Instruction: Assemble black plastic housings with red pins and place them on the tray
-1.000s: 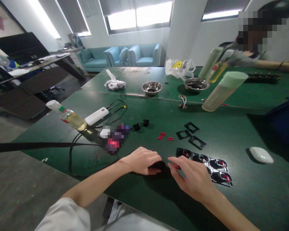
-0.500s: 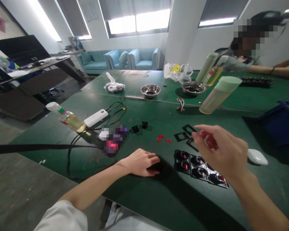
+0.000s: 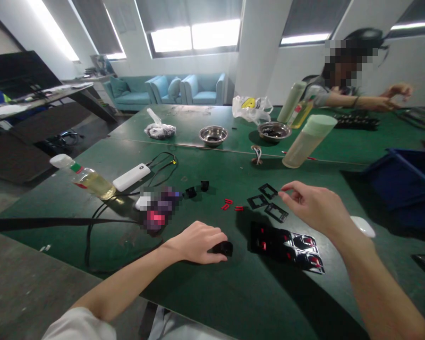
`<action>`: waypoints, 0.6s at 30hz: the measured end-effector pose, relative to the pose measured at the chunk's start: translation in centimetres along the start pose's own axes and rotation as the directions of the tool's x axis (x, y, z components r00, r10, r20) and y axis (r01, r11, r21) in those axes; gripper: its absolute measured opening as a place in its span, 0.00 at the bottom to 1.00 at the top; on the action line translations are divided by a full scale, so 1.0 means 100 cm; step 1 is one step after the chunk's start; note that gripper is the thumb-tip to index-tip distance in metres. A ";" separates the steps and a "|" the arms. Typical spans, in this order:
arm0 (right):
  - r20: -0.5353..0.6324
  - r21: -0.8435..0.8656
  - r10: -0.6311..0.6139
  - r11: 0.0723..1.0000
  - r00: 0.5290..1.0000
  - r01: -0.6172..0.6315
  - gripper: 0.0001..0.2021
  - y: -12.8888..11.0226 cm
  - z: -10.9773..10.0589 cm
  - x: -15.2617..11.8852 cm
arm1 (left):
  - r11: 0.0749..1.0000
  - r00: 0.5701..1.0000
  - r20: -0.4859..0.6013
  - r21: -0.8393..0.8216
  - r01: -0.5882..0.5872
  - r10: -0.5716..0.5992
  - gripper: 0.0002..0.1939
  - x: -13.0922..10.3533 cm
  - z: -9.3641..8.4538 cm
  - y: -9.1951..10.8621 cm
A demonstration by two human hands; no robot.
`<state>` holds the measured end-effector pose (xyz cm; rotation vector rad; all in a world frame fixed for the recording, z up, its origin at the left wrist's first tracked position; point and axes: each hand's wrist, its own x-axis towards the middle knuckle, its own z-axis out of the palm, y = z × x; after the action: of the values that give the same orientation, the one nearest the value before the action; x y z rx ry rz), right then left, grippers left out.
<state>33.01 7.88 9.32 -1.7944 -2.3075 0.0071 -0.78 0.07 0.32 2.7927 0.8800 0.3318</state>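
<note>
My left hand [image 3: 203,242] rests on the green table, its fingers curled round a small black piece [image 3: 224,248]. My right hand [image 3: 302,203] is by the corner of a flat black frame [image 3: 268,191], thumb and forefinger close together; whether they grip it is too small to tell. Two more black frames [image 3: 276,212] lie beside it. Below them is a block of several glossy black parts [image 3: 286,248] with red bits inside. Small red clips [image 3: 228,201] lie between my hands, and two black pieces [image 3: 204,185] sit farther back.
Metal bowls [image 3: 213,136], a plastic bag [image 3: 252,109] and a pale green bottle [image 3: 308,141] stand farther back. A blue bin [image 3: 403,184] is at the right. At the left are an oil bottle [image 3: 92,182], a white power bank [image 3: 131,177] and cables. Another person [image 3: 340,97] sits across.
The view has shifted a little to the right. My right hand has lowered toward the black frames, its thumb and forefinger now nearer together. The black piece at my left hand shows more clearly.
</note>
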 end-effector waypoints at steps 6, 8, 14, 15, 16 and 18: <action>0.129 -0.039 -0.096 0.994 0.987 0.102 0.17 0.014 0.019 0.002 | 1.000 1.000 0.010 -0.005 0.010 -0.010 0.18 0.001 0.000 0.001; 0.134 -0.012 -0.111 0.993 0.985 0.114 0.19 0.016 0.024 0.003 | 1.000 1.000 0.012 -0.006 0.011 -0.011 0.17 0.001 0.000 0.001; 0.226 0.071 -0.135 0.990 0.965 0.122 0.21 0.020 0.033 0.005 | 1.000 1.000 0.023 -0.016 0.018 -0.018 0.16 0.001 0.000 0.000; 0.230 0.070 -0.132 0.990 0.964 0.119 0.21 0.020 0.034 0.005 | 1.000 0.999 0.027 -0.015 0.020 -0.020 0.16 0.001 0.000 0.000; 0.231 0.069 -0.133 0.990 0.964 0.120 0.21 0.021 0.036 0.005 | 1.000 0.999 0.032 -0.014 0.021 -0.021 0.16 0.000 0.000 -0.001; 0.231 0.065 -0.134 0.990 0.964 0.122 0.22 0.023 0.038 0.005 | 1.000 0.999 0.039 -0.010 0.019 -0.019 0.17 0.000 0.001 -0.001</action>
<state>34.47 9.42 5.38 -1.6976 -2.5562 0.2681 -0.79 0.15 0.24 2.7694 0.8923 0.2772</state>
